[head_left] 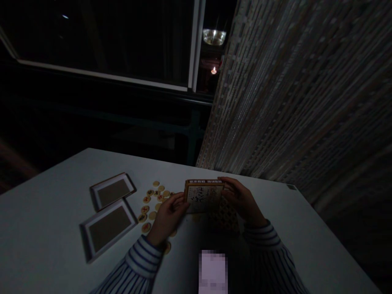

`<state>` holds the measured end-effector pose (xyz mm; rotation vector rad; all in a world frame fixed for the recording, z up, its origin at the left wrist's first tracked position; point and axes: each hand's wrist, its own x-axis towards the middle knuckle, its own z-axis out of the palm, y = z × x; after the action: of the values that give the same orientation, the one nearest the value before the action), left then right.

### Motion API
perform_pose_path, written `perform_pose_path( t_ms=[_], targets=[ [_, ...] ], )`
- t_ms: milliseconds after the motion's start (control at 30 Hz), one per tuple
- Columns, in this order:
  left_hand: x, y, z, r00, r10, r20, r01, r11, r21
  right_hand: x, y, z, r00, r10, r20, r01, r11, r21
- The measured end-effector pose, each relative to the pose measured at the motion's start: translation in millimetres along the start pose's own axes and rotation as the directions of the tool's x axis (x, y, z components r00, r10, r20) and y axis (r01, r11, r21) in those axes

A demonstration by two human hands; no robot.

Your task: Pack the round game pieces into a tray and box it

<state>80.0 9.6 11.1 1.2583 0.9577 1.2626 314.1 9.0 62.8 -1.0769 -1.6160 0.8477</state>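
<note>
Between my two hands a small box (203,199) with Chinese writing on its face is held up above the table, tilted toward me. My left hand (170,214) grips its left edge, thumb in front. At its upper right corner, my right hand (243,200) closes on the edge. Round Chinese chess pieces (147,227) with red or dark characters lie scattered around my left hand, some partly hidden by it. Below my right hand is a dark patterned thing (225,216), shaded and partly covered, whose kind I cannot make out.
Two shallow open trays, an upper one (131,183) and a lower one (130,209), lie on the left of the white table (52,212). A string curtain (260,102) hangs at the table's far right edge. Behind the table stands a dark window (107,79).
</note>
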Motion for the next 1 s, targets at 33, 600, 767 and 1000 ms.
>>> perform_pose_path(
  t_ms=[33, 600, 767, 1000],
  targets=[
    [0, -1, -0.2, 1.000, -0.005, 0.003, 0.005, 1.000, -0.015, 0, 0, 0, 1.000, 0.008, 0.003, -0.008, 1.000, 0.014],
    [1, -4, 0.8, 0.973, -0.229, -0.035, 0.206, 0.925, -0.320, -1, 12, 11, 0.965, 0.171, 0.198, -0.200, 0.970, 0.137],
    [0, -4, 3.0, 0.971, -0.238, -0.035, 0.212, 0.915, -0.343, -1, 13, 11, 0.966, 0.189, 0.177, -0.211, 0.971, 0.111],
    [-3, 2, 6.6, 0.969, -0.241, 0.051, 0.245, 0.930, -0.273, 1, 17, 7, 0.977, 0.200, 0.078, -0.200, 0.980, -0.001]
  ],
)
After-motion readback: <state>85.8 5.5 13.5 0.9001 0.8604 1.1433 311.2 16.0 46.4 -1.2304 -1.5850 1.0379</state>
